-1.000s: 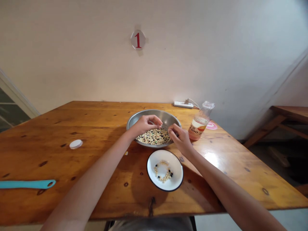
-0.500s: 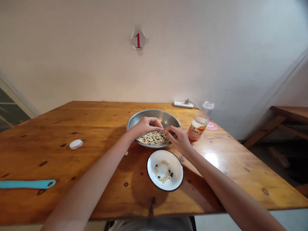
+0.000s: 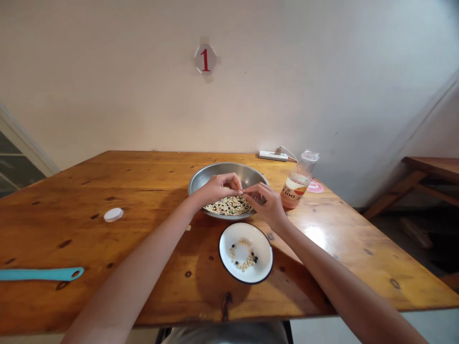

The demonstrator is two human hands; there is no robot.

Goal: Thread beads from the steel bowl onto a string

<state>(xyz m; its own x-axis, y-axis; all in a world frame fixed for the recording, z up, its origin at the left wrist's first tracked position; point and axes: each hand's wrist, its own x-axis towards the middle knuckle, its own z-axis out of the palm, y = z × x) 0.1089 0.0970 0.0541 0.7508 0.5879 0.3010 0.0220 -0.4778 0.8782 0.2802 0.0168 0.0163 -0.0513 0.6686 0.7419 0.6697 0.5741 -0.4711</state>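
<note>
Over a steel bowl (image 3: 233,168), my left hand (image 3: 220,188) and my right hand (image 3: 267,200) meet fingertip to fingertip. Each is closed in a pinch; whatever lies between the fingers is too small to make out. Small round bead- or bean-like pieces (image 3: 229,206), mostly cream with black and a few green ones, cover the bottom of the bowl. Nearer to me stands a white dish (image 3: 263,258) with a dark rim. Inside it, cream and black pieces (image 3: 245,263) lie in a rough ring; whether they are joined, I cannot tell.
To the right of the bowl stands an uncapped clear bottle (image 3: 297,184) with pinkish liquid. A white lid (image 3: 113,214) and a turquoise handle (image 3: 43,274) lie on the left of the wooden table (image 3: 154,291). By the wall is a power strip (image 3: 273,155).
My right fingertips have shifted slightly left and closed up against the left ones. The bowl, dish and bottle have stayed in place.
</note>
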